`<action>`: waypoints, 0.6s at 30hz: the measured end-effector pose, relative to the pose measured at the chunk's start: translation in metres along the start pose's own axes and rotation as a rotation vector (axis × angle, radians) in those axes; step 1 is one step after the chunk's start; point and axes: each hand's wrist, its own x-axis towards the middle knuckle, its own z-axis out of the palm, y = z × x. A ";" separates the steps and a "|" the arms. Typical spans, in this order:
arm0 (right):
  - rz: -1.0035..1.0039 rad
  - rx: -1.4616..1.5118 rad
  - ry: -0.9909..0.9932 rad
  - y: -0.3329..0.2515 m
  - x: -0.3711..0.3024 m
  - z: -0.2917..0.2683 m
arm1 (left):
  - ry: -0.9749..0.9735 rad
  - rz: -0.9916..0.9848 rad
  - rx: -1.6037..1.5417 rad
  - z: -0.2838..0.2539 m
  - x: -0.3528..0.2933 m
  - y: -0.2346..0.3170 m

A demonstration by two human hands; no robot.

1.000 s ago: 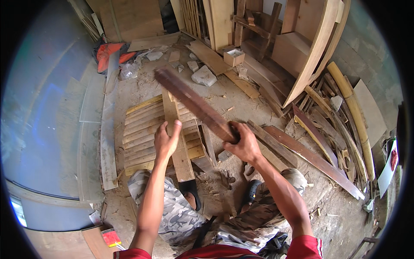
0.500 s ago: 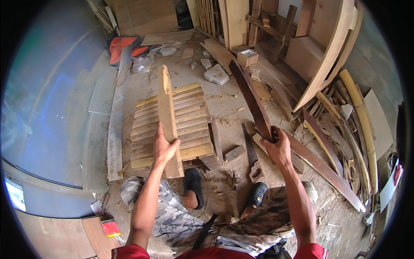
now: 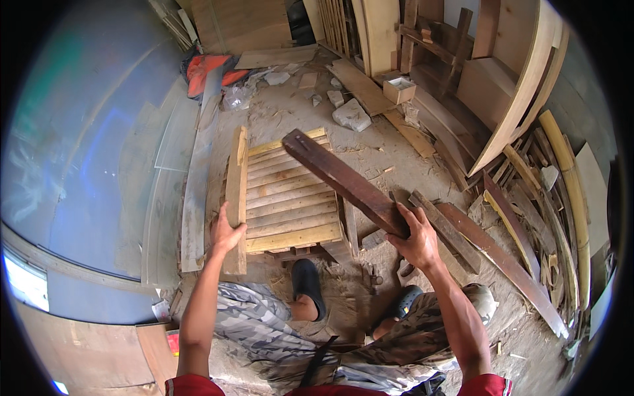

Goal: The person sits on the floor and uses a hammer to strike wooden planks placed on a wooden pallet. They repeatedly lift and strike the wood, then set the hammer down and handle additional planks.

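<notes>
My left hand (image 3: 226,231) grips a pale wooden plank (image 3: 236,198) near its lower end. That plank stands lengthwise along the left side of a low slatted wooden platform (image 3: 290,210); whether it rests on the slats or hangs just above, I cannot tell. In my right hand (image 3: 417,236) is a dark brown wooden beam (image 3: 347,185), grasped around its near end. The beam slants up to the left, its far end over the platform's right part. Beneath my right hand, a saw handle (image 3: 405,267) shows partly on the ground.
Brown boards (image 3: 498,264) lie on the dirt floor at right, beside a heap of scrap wood and bamboo (image 3: 561,198). Stones (image 3: 351,115) and a small box (image 3: 399,90) sit farther off. Metal sheeting (image 3: 86,165) lines the left. My shoes (image 3: 306,285) are close below the platform.
The pale plank has moved left and down to the platform's left side. The dark beam has swung leftward, its far end now over the platform. The view has shifted slightly.
</notes>
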 end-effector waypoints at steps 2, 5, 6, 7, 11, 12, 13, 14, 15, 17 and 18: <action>-0.072 0.040 -0.015 0.000 0.002 0.006 | 0.138 0.057 0.422 0.011 0.003 0.002; -0.094 0.207 -0.025 -0.001 0.000 0.007 | 0.011 0.197 -0.187 -0.016 -0.015 0.081; -0.085 0.268 -0.052 -0.004 -0.004 0.010 | -0.043 0.237 -0.473 -0.014 -0.021 0.090; -0.152 0.307 -0.029 -0.010 -0.004 0.017 | -0.081 0.310 -0.778 0.008 -0.012 0.089; -0.055 0.572 -0.241 -0.023 -0.026 0.055 | -0.347 0.195 -1.727 0.044 -0.055 0.134; -0.017 0.689 -0.314 -0.036 -0.033 0.058 | -0.277 0.269 -1.772 0.043 -0.070 0.147; -0.041 0.705 -0.347 -0.040 -0.041 0.065 | -0.257 0.242 -1.831 0.047 -0.081 0.155; -0.069 0.724 -0.379 -0.043 -0.047 0.069 | -0.234 0.217 -1.885 0.050 -0.089 0.161; -0.048 0.683 -0.417 -0.046 -0.054 0.071 | -0.150 0.087 -1.875 0.054 -0.096 0.163; -0.009 0.733 -0.526 -0.029 -0.061 0.077 | -0.160 0.018 -1.962 0.063 -0.100 0.159; -0.015 0.730 -0.476 -0.022 -0.058 0.072 | -0.166 0.014 -1.978 0.067 -0.100 0.151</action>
